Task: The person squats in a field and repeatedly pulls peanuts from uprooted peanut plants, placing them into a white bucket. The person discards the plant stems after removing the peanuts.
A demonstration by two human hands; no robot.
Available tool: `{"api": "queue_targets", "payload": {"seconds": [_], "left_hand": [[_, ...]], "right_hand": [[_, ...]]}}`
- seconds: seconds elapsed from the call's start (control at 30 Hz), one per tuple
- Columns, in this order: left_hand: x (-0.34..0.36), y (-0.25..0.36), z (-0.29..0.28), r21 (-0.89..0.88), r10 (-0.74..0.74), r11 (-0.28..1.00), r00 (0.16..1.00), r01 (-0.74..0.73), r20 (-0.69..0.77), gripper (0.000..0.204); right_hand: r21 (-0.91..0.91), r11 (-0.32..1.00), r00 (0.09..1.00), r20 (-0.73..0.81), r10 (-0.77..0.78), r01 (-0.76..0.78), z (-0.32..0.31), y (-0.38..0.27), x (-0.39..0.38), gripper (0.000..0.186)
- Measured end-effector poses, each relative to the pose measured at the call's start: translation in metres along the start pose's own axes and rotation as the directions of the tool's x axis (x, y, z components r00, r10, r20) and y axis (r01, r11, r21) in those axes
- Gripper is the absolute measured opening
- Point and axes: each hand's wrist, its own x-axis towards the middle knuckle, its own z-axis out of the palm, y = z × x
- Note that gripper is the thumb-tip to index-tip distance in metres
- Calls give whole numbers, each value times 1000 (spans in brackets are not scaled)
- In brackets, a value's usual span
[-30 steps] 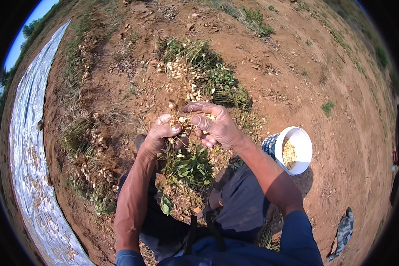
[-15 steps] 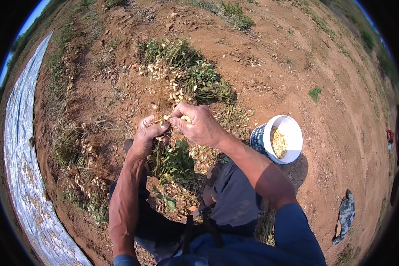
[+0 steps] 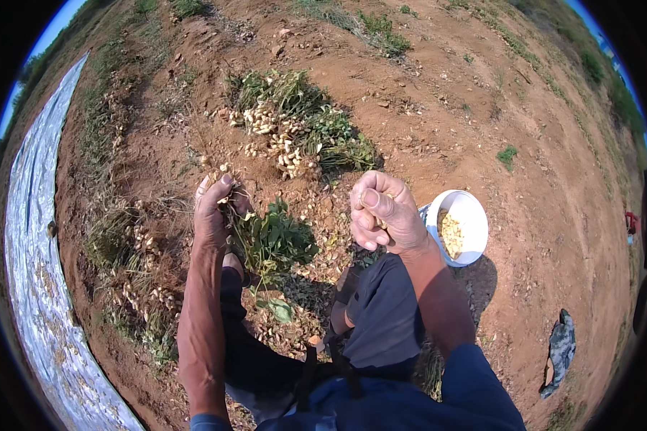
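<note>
My left hand (image 3: 216, 205) is closed around the root end of a peanut plant (image 3: 277, 233), whose green leaves hang down in front of my feet. A few pods stick out above the thumb. Curled closed beside the bucket, my right hand (image 3: 387, 212) holds peanuts, pale bits of which show between the fingers. The white bucket (image 3: 473, 257) stands tilted toward me just right of that hand, with shelled-looking or pale peanut pods (image 3: 451, 235) inside. Ahead of both hands lies a heap of pulled peanut plants (image 3: 295, 133) with clusters of pods.
More uprooted peanut plants (image 3: 140, 262) lie to my left. Beyond them stretches a long silvery sheet (image 3: 39, 266) with pods scattered at its near end. A crumpled camouflage-patterned cloth (image 3: 558, 352) rests on the reddish soil at right. Dry leaves litter the ground between my feet.
My hands have moved apart. The right one has gone right toward the bucket with peanuts in it, while the left has shifted slightly left, still gripping the plant.
</note>
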Motion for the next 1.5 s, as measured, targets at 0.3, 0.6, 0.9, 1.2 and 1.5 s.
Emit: {"api": "queue_targets", "payload": {"seconds": [0.3, 0.6, 0.9, 1.2, 1.5], "left_hand": [[14, -50, 20, -12, 62, 998, 978, -66, -197, 55], [-12, -37, 43, -11, 117, 993, 989, -119, -87, 69], [-11, -49, 69, -344, 48, 939, 996, -19, 75, 56], [-20, -62, 26, 882, -144, 229, 882, -411, 449, 67], [-53, -48, 3, 793, -554, -87, 691, -603, 464, 24]], "right_hand": [[-654, -272, 653, -452, -608, -706, -272, -57, -205, 41], [-856, 318, 840, -487, -237, -407, -132, -12, -88, 53], [-995, 102, 999, 19, 29, 16, -24, 56, 61, 99], [-897, -410, 980, -194, 37, -162, -143, 73, -72, 53], [-241, -762, -224, -865, 450, -601, -151, 77, -603, 66]]}}
